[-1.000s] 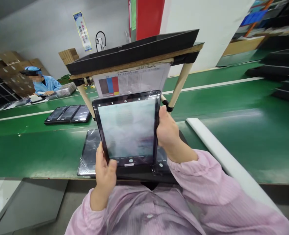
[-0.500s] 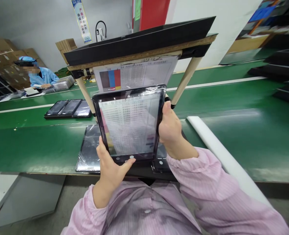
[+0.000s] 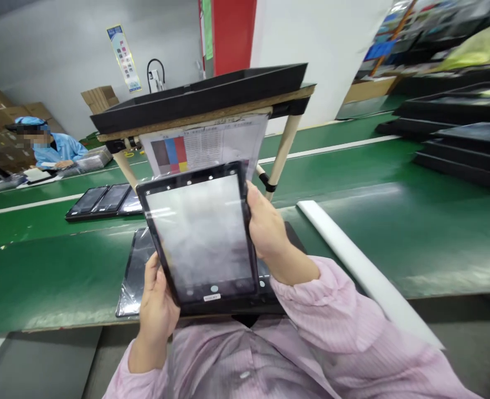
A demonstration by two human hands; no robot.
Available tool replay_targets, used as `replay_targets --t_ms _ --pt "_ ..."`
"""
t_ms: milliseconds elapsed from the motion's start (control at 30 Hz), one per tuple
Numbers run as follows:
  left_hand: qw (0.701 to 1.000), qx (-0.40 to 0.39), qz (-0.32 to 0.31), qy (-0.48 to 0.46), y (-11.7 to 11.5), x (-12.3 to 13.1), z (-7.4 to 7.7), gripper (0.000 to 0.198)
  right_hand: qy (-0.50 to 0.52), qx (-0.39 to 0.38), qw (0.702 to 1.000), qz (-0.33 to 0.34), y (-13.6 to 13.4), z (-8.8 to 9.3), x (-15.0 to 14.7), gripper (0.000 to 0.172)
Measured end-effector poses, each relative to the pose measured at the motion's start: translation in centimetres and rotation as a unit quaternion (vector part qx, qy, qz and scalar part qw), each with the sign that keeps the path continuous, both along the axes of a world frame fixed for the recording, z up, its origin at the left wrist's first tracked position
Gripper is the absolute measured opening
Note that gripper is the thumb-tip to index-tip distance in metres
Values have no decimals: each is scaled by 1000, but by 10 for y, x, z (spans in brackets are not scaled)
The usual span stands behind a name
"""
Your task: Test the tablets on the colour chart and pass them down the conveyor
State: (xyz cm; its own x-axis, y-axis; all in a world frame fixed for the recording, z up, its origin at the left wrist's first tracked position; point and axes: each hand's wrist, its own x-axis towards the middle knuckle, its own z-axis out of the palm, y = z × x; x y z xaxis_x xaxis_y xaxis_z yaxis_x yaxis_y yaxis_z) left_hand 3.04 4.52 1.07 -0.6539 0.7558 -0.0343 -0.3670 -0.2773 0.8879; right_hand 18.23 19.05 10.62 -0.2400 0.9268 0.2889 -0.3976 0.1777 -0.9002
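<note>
A black-framed tablet (image 3: 201, 238) is held up in front of me, its lit screen pale and blurry with a round button near the lower edge. My left hand (image 3: 157, 302) grips its lower left edge, and my right hand (image 3: 267, 224) is closed around its right edge. Behind it, a printed sheet with colour blocks (image 3: 172, 154) hangs from a wooden-topped stand (image 3: 205, 119). Under the held tablet, another tablet in clear film (image 3: 130, 277) lies on the green bench. A further device to the right is mostly hidden by the held tablet and my right arm.
A white foam strip (image 3: 365, 271) lies on the green bench (image 3: 448, 238) at right. A black tray with several tablets (image 3: 103, 199) rests at left. Stacked black trays (image 3: 469, 149) stand far right. A co-worker in blue (image 3: 64, 148) sits at the far left.
My left thumb has left the tablet's lower screen area and now sits at the left edge. The screen image went from the printed sheet to a pale blur. The view has swung right.
</note>
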Motion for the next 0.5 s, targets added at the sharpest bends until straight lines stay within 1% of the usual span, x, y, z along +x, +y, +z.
replay_targets --t_ms 67,133,233,300,367,433,500 --pt "997 -33 -19 -74 0 -2 0 53 12 -41 999 24 -3 4 2 43" --pt "992 -51 -29 -113 -1 -1 -3 52 10 -74 996 50 -3 8 3 37" --pt "989 -52 -44 -129 -3 3 -12 55 25 -84 992 85 -1 11 6 41" --pt "989 -50 -52 -126 -4 5 -17 56 41 -84 990 102 1 11 8 43" --pt "990 -52 -54 -117 -5 7 -20 55 43 -63 993 95 3 7 9 45" --pt "991 -61 -48 -106 -7 8 -19 54 27 -44 996 71 7 -1 10 47" --pt "991 -76 -35 -102 -8 10 -15 56 1 -58 997 51 13 -10 11 49"
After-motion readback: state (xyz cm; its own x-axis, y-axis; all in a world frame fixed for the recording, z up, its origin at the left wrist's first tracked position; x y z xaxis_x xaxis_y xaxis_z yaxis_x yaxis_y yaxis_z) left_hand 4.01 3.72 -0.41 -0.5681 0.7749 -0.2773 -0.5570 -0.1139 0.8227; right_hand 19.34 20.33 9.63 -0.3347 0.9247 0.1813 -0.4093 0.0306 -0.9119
